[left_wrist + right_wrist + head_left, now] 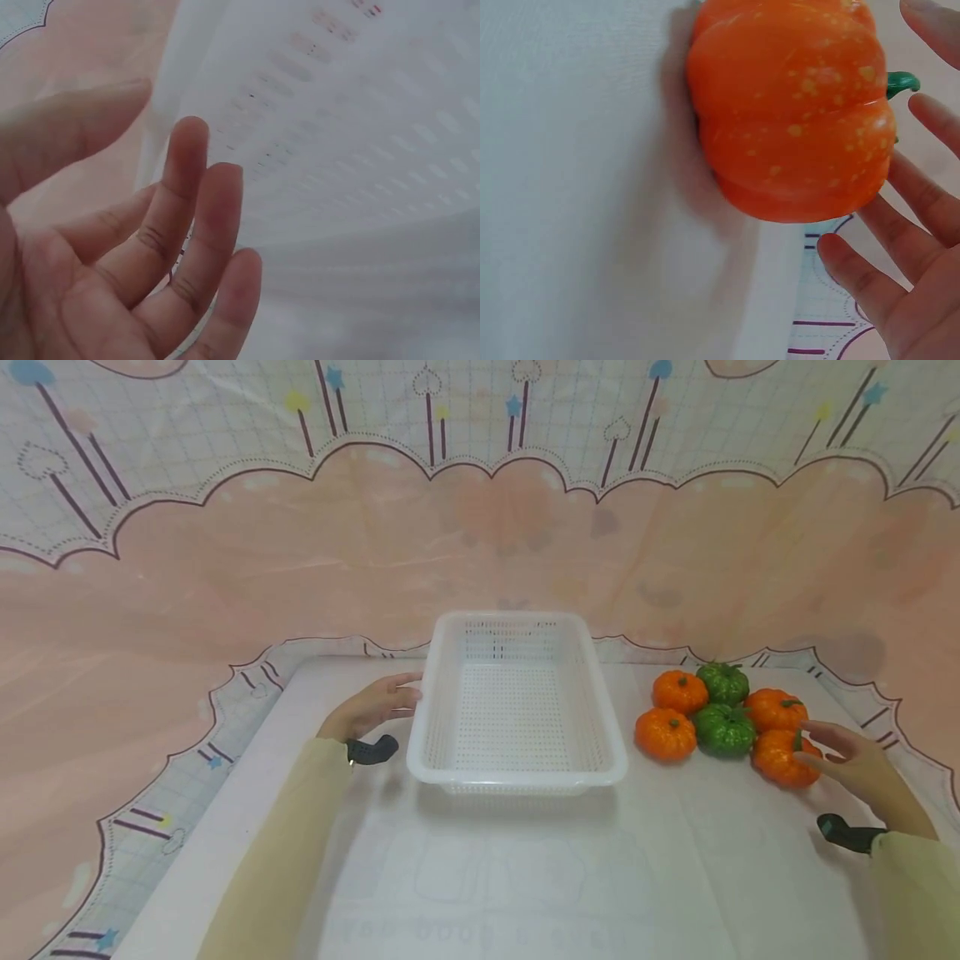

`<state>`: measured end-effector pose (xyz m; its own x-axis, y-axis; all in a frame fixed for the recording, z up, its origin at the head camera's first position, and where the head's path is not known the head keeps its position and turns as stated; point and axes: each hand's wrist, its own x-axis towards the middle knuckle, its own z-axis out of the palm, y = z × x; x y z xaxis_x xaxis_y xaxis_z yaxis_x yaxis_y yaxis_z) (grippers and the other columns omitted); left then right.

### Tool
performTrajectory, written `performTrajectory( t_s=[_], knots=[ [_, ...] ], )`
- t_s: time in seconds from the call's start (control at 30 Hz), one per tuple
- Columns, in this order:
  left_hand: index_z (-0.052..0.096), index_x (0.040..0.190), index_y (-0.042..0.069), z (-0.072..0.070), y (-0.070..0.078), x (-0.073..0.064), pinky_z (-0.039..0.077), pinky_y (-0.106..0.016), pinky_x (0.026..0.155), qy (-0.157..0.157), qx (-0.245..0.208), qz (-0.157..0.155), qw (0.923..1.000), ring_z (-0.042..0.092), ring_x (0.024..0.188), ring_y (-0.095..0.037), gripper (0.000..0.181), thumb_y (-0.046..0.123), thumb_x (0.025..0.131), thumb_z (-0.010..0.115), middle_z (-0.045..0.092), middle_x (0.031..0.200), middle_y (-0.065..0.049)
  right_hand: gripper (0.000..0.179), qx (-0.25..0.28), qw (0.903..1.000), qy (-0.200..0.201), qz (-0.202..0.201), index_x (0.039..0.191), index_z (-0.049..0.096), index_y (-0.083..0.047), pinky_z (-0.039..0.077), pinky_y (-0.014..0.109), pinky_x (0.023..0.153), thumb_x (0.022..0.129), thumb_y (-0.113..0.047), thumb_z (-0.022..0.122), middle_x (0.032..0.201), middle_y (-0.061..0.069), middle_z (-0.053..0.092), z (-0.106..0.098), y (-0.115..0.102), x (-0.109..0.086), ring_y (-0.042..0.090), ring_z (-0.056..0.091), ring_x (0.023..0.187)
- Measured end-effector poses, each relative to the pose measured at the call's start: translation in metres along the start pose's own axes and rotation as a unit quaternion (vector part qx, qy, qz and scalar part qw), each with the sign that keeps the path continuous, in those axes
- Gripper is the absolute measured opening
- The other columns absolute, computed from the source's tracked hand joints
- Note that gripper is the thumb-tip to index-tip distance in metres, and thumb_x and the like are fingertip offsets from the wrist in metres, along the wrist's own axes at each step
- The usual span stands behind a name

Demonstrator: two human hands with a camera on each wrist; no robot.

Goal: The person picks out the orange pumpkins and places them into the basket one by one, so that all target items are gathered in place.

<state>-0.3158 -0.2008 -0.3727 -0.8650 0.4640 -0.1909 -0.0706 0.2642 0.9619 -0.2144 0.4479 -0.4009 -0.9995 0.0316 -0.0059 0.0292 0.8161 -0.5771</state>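
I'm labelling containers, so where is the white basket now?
In the head view, the white basket sits centrally on the table, between the left hand and the leftmost orange pumpkin.

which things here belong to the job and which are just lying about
Likely part of the job:
white basket, beside the left hand
four orange pumpkins, one beside the right hand
two green pumpkins

Seemingly just surroundings:
white table
patterned cloth
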Motion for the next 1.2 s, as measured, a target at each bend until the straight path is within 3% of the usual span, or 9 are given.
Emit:
performTrajectory(
  t_s=[0.07,0.2,0.3,0.4,0.57,0.67,0.8,0.97,1.2],
  knots=[
    [0.027,0.147,0.006,0.001,-0.001,0.001,0.031,-0.047,0.113,0.002,-0.004,0.001,1.0,0.044,0.13,-0.03,0.056,0.012,0.096,0.048,0.044,0.142,-0.019,0.073,-0.005,1.0,0.0,-0.001,0.143,0.026,0.006,0.048,0.035,0.097,0.093,-0.039,0.055,0.138,0.036,0.033,0.001,0.0,-0.002,0.045,0.03,0.123],
    [0.026,0.147,0.005,0.003,-0.002,0.002,0.03,-0.047,0.114,0.003,-0.01,-0.003,0.9999,0.038,0.134,-0.033,0.056,0.014,0.096,0.048,0.041,0.144,-0.02,0.074,0.032,0.9993,-0.017,-0.004,0.144,0.02,0.007,0.036,0.064,0.097,0.094,-0.035,0.054,0.14,0.038,0.027,0.004,0.004,-0.003,0.053,0.026,0.124],
    [0.025,0.147,0.003,0.004,-0.002,0.003,0.03,-0.047,0.114,-0.003,-0.008,-0.002,1.0,0.038,0.135,-0.033,0.056,0.015,0.097,0.048,0.04,0.145,-0.021,0.075,0.052,0.998,-0.035,-0.001,0.146,0.016,0.006,0.028,0.073,0.092,0.095,-0.035,0.053,0.144,0.037,0.021,0.004,0.008,-0.002,0.059,0.021,0.124],
    [0.025,0.146,0.002,0.005,-0.003,0.004,0.031,-0.046,0.113,-0.006,-0.007,0.003,1.0,0.045,0.129,-0.026,0.055,0.014,0.097,0.047,0.044,0.141,-0.019,0.075,0.046,0.998,-0.042,0.003,0.148,0.015,0.001,0.029,0.071,0.094,0.095,-0.036,0.052,0.15,0.028,0.022,0.003,0.012,-0.003,0.057,0.022,0.125],
    [0.028,0.145,0.001,0.004,-0.005,0.004,0.034,-0.046,0.112,-0.003,-0.018,0.007,0.9998,0.056,0.11,-0.009,0.054,0.013,0.097,0.048,0.054,0.129,-0.008,0.076,0.035,0.9979,-0.055,0.005,0.148,0.011,0.002,0.038,0.061,0.094,0.095,-0.034,0.053,0.149,0.031,0.022,0.001,0.012,-0.004,0.056,0.025,0.125],
    [0.028,0.145,0.001,0.004,-0.005,0.005,0.033,-0.046,0.112,-0.002,-0.02,0.007,0.9998,0.056,0.107,-0.005,0.054,0.012,0.097,0.048,0.055,0.126,-0.005,0.08,0.026,0.9977,-0.062,0.013,0.147,0.008,0.005,0.051,0.038,0.09,0.095,-0.034,0.054,0.143,0.04,0.019,0.0,0.013,-0.004,0.055,0.027,0.122],
    [0.028,0.145,0.001,0.005,-0.005,0.005,0.034,-0.046,0.112,0.005,-0.018,0.004,0.9998,0.056,0.107,-0.006,0.054,0.013,0.096,0.049,0.055,0.127,-0.006,0.083,0.029,0.9968,-0.071,0.022,0.148,0.006,0.004,0.05,0.042,0.09,0.094,-0.036,0.055,0.145,0.04,0.015,0.002,0.016,-0.004,0.056,0.026,0.121],
    [0.028,0.145,0.002,0.006,-0.006,0.004,0.034,-0.047,0.112,0.004,-0.016,0.006,0.9998,0.055,0.109,-0.008,0.055,0.015,0.096,0.05,0.054,0.128,-0.007,0.088,0.046,0.9949,-0.084,0.032,0.147,0.003,0.006,0.026,0.07,0.095,0.093,-0.037,0.056,0.146,0.04,0.007,0.005,0.018,-0.004,0.06,0.021,0.123],
    [0.027,0.146,0.003,0.006,-0.006,0.003,0.033,-0.047,0.112,0.003,-0.01,0.007,0.9999,0.053,0.115,-0.013,0.057,0.017,0.096,0.05,0.05,0.135,-0.012,0.09,0.038,0.9948,-0.088,0.035,0.145,0.002,0.01,0.027,0.069,0.095,0.092,-0.037,0.058,0.142,0.044,0.012,0.006,0.017,-0.005,0.06,0.023,0.122]
  ],
)
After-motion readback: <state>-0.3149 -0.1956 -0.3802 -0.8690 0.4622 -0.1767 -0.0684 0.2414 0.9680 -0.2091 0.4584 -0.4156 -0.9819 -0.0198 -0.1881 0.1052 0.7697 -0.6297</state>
